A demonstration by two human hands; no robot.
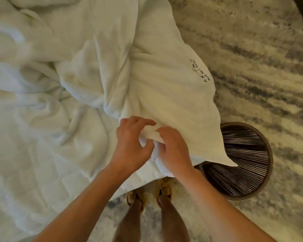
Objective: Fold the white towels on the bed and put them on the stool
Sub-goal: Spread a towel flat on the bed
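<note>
Your fingertips are burying themselves in the cloth, so exactly how much fabric each one is catching is hard to tell. The towel (pixel 164 95) is draping off the corner of the bed (pixel 42 163). Its hanging corner is covering part of the near rim of the stool (pixel 243 165), and your right forearm is hiding more of that rim. Further back, a crumpled white heap (pixel 87 75) is blending into the bedding, and you cannot tell where towel is ending and sheet is beginning; the far left is also blurring. A dark strip is being cut off at the top right corner.

Dark lettering (pixel 202 71) is running along the towel's right edge, reading "Bund No.1 Hotel", with a few characters beside it too small to read.

Your left grip (pixel 129 142) is curling its fingers over the bunched near edge of the towel, thumb pinching in from below. Your right grip (pixel 173 149) is lying just beside it, knuckles up, fingers clenching the same fold. Both forearms are reaching in from below, converging. Your feet, in tan slippers (pixel 164 187), are standing on the mottled carpet (pixel 252 49) just beside the stool.
</note>
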